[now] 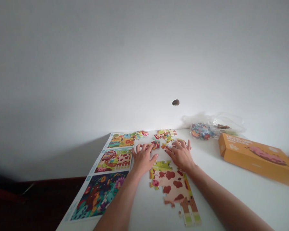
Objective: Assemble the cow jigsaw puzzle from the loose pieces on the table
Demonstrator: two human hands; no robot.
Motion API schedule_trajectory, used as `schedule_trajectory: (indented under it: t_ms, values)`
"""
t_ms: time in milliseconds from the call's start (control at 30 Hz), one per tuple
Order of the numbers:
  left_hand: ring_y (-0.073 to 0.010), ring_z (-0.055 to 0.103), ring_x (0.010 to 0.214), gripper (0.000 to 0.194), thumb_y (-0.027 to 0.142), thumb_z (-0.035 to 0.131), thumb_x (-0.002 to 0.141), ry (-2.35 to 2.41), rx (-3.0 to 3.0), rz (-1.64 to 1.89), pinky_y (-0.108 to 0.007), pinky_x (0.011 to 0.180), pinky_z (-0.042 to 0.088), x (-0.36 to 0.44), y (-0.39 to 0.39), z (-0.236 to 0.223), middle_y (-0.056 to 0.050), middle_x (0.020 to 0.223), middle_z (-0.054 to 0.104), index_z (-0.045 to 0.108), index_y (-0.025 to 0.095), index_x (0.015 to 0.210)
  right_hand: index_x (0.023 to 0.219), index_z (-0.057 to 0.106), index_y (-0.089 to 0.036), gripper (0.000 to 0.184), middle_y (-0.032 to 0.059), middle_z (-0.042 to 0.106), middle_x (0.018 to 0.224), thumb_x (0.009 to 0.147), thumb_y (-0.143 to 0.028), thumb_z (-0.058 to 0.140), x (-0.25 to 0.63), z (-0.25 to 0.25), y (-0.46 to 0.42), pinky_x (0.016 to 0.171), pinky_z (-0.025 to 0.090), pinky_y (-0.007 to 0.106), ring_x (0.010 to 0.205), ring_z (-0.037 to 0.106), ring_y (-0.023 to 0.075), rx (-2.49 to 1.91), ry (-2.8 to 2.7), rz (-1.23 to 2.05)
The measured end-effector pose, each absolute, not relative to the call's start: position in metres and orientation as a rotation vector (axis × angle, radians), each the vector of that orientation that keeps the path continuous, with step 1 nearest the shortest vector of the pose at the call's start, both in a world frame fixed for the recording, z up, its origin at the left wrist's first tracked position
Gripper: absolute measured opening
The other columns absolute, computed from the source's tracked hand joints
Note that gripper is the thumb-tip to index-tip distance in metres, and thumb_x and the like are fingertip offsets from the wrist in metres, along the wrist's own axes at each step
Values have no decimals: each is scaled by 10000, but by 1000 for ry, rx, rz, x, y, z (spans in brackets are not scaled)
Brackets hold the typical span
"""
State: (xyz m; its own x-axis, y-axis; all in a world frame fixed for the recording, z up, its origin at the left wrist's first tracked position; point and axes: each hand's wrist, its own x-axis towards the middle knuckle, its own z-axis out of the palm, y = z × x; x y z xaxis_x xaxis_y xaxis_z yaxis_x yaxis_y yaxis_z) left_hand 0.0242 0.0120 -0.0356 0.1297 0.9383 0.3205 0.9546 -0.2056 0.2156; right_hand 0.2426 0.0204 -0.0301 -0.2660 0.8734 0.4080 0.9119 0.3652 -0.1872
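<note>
My left hand (pixel 142 158) rests with fingers apart on the white table, its fingertips beside a small dark red and green puzzle piece (pixel 156 145). My right hand (pixel 182 155) is spread over loose puzzle pieces (pixel 164 146); its fingertips touch or cover some of them. Just below both hands lies a partly joined puzzle (pixel 174 186) of a white cow with brown patches, with grass along its top and a fence part at the lower right. More loose pieces (pixel 162 133) lie beyond the hands near the wall.
To the left lies a reference sheet (pixel 93 175) with three printed pictures, the middle one a farm with a cow. Clear plastic bags (pixel 202 130) of pieces stand at the back right. An orange puzzle box (pixel 255 155) lies at right. The wall (pixel 144 80) has a hole (pixel 175 102).
</note>
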Motion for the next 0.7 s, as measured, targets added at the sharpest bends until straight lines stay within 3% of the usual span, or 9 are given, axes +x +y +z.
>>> schedule_trajectory:
  t_ms: [100,267,333,467,700]
  values:
    - [-371,371,1284,462,475,556,888,-1955,-2328,-596,-627,1075,234,24,11,-35,-31,1425,525,546,384,1340,888,750,-276,388,69,624,1271,983,-505,451,245,-30,22,1099,57,727,1284,398,360,-1584,-2149,-117]
    - [-368,336,1327,387,390,563,896,-1919,-2357,-658,-613,1087,232,23,13,-41,0,1410,553,592,381,1281,1304,591,-339,381,23,499,1464,997,-478,415,249,-26,18,1106,117,717,1413,277,358,-1288,-2439,117]
    - [-352,370,1304,327,331,574,889,-1916,-2335,-715,-585,1072,271,23,13,-42,-9,1365,584,638,362,1208,1342,556,-347,406,20,484,1480,997,-496,402,249,-24,16,1094,89,746,1434,250,367,-1195,-2521,205]
    - [-343,427,1259,272,300,621,853,-1961,-2250,-775,-560,1043,313,21,14,-41,-55,1333,593,675,319,1120,1159,687,-317,372,34,592,1368,1008,-470,384,250,-25,17,1109,20,743,1418,300,365,-1275,-2426,225]
    - [-335,509,1129,482,308,675,821,-2070,-2097,-822,-527,1006,356,15,22,-47,-78,1151,697,571,260,1289,961,738,-281,307,47,658,1246,984,-429,470,253,-33,25,1120,18,714,1373,370,358,-1439,-2267,136]
